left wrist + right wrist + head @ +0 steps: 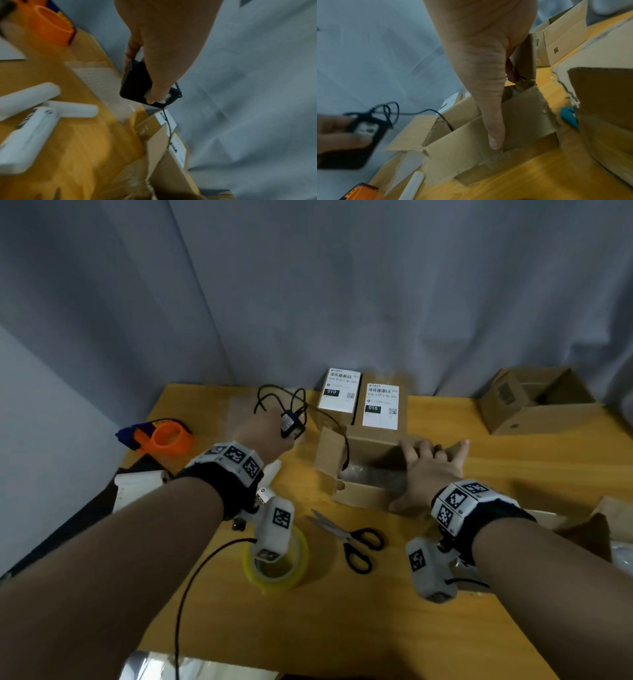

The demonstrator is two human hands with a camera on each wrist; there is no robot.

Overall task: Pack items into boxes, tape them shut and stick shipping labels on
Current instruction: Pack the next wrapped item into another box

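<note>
My left hand [263,433] grips a black power adapter [292,424] above the table, left of the open cardboard box [356,494]. The adapter's thin black cable [337,426] loops behind the hand and trails over the box's left flap into the box. In the left wrist view the thumb and fingers pinch the adapter [135,83] by its sides. My right hand [428,463] rests on the box's right side with fingers spread straight over the right flap. Its thumb lies along the near wall [462,148]. Clear wrapping lies at the box's bottom.
Two sealed boxes with white labels [339,392] [382,405] stand behind the open box. An orange tape dispenser [164,436] and white rolls [137,484] lie left. A tape roll [277,559] and black scissors [352,539] lie near me. Another open box [534,398] stands back right.
</note>
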